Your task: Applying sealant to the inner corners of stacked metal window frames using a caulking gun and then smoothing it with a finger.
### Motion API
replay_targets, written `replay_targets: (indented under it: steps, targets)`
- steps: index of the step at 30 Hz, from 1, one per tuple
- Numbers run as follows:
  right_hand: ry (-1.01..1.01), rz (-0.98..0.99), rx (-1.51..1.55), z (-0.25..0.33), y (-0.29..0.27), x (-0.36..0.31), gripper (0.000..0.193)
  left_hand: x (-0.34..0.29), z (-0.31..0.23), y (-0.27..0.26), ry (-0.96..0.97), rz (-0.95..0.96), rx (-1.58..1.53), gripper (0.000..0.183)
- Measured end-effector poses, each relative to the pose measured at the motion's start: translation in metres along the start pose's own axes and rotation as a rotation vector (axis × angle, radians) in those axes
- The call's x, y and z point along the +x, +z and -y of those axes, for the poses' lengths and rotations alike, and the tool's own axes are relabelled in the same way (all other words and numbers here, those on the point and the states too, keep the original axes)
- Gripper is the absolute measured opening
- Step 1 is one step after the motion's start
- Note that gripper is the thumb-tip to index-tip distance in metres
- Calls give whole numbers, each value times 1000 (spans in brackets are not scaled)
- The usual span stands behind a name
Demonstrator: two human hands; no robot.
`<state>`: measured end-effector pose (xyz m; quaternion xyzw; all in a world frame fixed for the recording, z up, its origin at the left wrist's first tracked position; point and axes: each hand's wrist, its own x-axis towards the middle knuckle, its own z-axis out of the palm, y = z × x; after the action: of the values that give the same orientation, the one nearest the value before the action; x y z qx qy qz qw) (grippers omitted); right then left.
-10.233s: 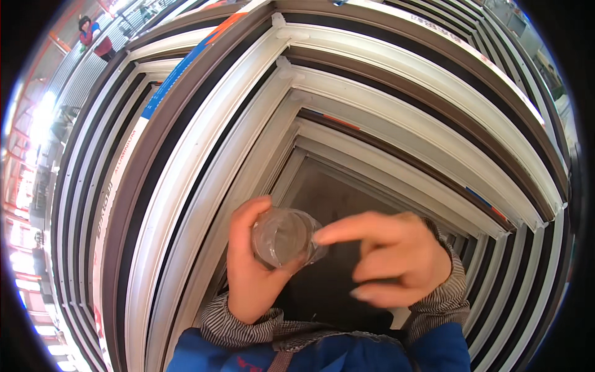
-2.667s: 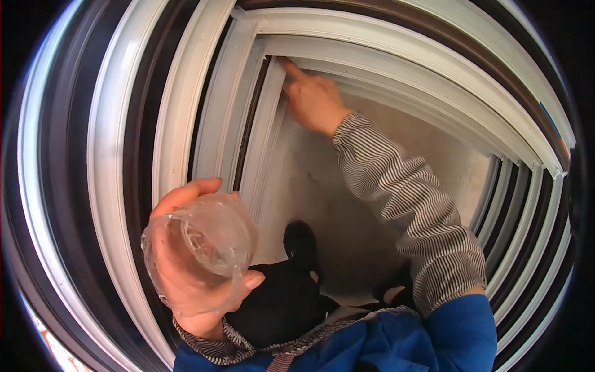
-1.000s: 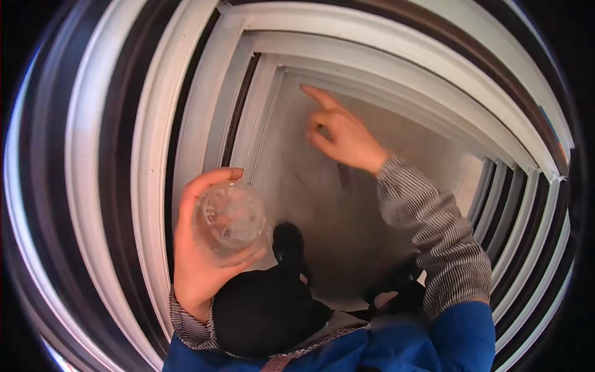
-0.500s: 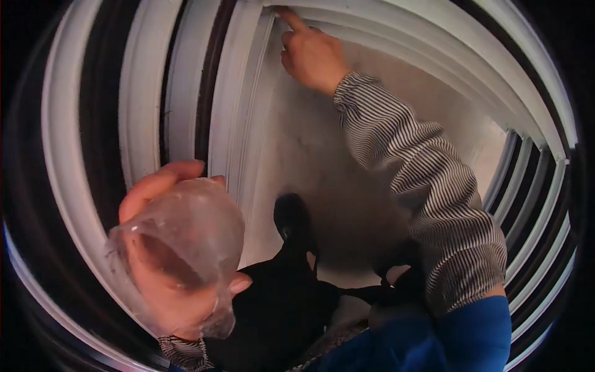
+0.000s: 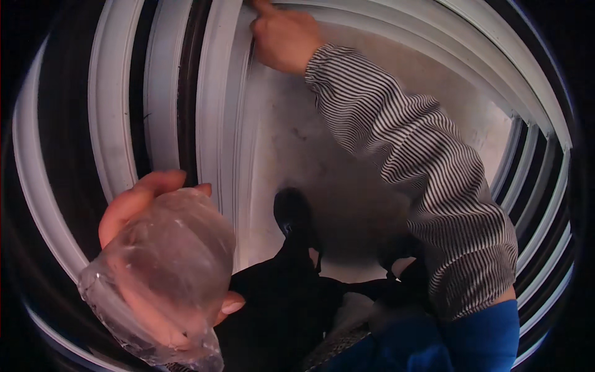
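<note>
My left hand is closed around a crumpled clear plastic bag, with fingers curling over its far side and the thumb at its right. The palm shows through the film; whether anything is inside I cannot tell. Far ahead, my right hand reaches to the corner of a white frame. Its index finger is stretched out toward that corner, and its tip lies at the picture's upper edge. The other fingers are bent and partly hidden. Nothing shows in this hand. A striped sleeve covers the right forearm.
White rails with dark gaps between them stand on the left, and a similar white rail curves along the far side. More white slats rise at the right. Below is a grey floor with my dark shoe on it.
My right hand has shifted left and farther up, toward the picture's upper edge. My left hand and the plastic bag have moved slightly left and nearer. The frame's rails sit farther left in view.
</note>
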<state>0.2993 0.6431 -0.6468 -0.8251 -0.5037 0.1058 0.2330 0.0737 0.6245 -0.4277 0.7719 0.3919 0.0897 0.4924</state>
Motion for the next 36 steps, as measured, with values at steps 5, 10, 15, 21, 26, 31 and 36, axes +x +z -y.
replay_targets:
  steps: [5, 10, 15, 21, 26, 31, 36]
  targets:
    - [-73, -67, -66, -6, -1, -6, 17, 6, -1, -3, 35, 63, 1, 105]
    - [-106, -244, -14, -11, 11, -4, 17, 2, -4, -1, -54, 8, 41, 104]
    - [-45, -302, 173, -6, 13, 12, 16, 3, 0, -2, 29, 61, -7, 100]
    - [-187, -64, 262, -16, -31, -73, 7, -3, 1, 6, 29, -14, -88, 92]
    - [-328, -60, 652, 7, -118, -141, 7, 4, 1, 10, 49, 119, 46, 81]
    - [-736, -168, 556, 49, -172, -163, 17, 6, 5, 20, 112, 112, 98, 75]
    - [-740, 26, 223, 72, -167, -166, 15, -1, 7, 21, 232, 90, 281, 75]
